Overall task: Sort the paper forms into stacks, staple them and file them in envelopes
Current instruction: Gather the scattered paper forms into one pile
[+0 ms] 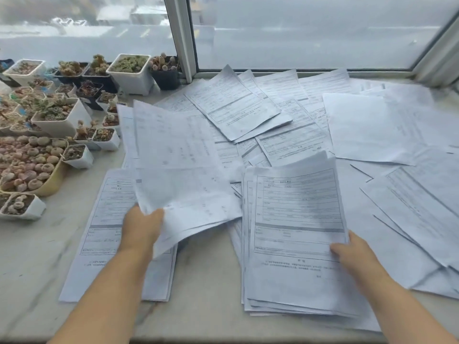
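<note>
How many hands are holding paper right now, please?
2: the left hand grips lifted sheets at left; the right hand pinches the top form on the near stack. Nothing seems hidden.

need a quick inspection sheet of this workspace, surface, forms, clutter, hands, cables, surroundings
surface: pale marble-look window ledge, mostly covered with paper.
job's things: white printed paper forms lie scattered and overlapping; one flat stack at near left, another at near centre. No stapler or envelopes seen.
clutter: small white and dark square pots of succulents crowd the left side, plus a yellow oval dish of pebble-like plants.
grippers: left hand grips a lifted bundle of sheets; right hand pinches the top form's right edge on the centre stack.
cables: nothing seen.
surroundings: large window with white frame directly behind, blurred outdoor view.
</note>
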A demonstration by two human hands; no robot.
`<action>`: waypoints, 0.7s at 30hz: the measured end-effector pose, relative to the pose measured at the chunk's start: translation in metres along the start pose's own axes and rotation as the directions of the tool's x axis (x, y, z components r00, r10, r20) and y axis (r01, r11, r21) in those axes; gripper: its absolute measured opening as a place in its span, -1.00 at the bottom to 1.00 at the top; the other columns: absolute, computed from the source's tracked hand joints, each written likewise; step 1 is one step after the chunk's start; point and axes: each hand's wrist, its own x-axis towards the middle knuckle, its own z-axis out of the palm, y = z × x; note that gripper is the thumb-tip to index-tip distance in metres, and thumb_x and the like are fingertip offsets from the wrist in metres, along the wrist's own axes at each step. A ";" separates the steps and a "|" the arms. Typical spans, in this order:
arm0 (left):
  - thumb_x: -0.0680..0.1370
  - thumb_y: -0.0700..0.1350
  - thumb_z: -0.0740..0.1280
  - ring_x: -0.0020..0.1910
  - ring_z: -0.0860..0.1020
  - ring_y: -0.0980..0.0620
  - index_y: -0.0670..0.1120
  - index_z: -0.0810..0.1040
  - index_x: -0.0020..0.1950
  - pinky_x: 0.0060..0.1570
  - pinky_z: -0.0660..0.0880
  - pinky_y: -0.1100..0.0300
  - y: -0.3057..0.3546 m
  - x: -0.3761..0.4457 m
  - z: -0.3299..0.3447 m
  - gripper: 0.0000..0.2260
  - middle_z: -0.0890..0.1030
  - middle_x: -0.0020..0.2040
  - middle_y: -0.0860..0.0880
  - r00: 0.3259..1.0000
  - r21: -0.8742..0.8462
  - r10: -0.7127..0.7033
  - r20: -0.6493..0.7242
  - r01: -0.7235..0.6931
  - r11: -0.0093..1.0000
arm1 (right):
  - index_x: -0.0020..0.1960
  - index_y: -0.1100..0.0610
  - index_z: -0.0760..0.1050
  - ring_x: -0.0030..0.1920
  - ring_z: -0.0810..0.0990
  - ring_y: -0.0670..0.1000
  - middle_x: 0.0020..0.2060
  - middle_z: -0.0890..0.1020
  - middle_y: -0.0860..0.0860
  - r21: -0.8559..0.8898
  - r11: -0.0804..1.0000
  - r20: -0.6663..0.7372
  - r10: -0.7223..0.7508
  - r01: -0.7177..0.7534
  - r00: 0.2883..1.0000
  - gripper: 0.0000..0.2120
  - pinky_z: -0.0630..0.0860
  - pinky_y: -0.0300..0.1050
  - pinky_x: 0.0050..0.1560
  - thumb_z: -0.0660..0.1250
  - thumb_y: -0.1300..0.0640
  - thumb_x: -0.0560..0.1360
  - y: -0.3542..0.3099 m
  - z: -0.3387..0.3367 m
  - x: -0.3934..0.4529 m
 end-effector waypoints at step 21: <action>0.48 -0.01 0.43 0.21 0.47 -0.13 -0.11 0.44 0.35 0.17 0.44 0.01 -0.060 -0.011 -0.047 -0.52 0.47 0.26 -0.13 0.986 0.484 0.168 0.010 -0.152 0.862 | 0.15 0.20 0.55 0.00 0.66 0.24 -0.02 0.69 0.18 0.274 0.956 0.247 0.034 -0.103 0.968 -0.75 0.54 0.28 0.15 0.23 0.37 0.53 -0.008 0.039 -0.010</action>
